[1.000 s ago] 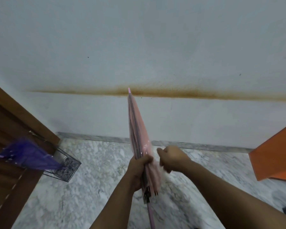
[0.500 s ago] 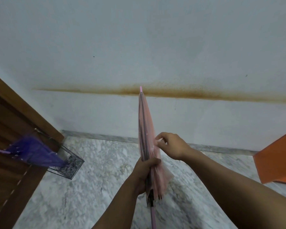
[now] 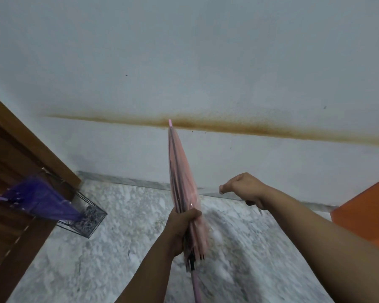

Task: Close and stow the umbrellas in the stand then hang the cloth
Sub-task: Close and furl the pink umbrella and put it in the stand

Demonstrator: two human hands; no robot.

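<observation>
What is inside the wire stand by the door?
A closed purple umbrella leans in the stand, tip down, handle out toward the left. Its tip and the stand's bottom are hidden by the folded canopy. No other umbrella shows inside.

Left hand (image 3: 179, 228) grips folded pink umbrella (image 3: 182, 171); right hand (image 3: 245, 189) pinches its strap (image 3: 208, 188).

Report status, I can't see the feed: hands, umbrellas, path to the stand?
Left hand grips folded pink umbrella. Right hand pinches its clear strap. Purple umbrella already in stand. Nothing blocking.

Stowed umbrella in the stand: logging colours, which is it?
Purple umbrella, tip down in the wire stand; head view.
</observation>
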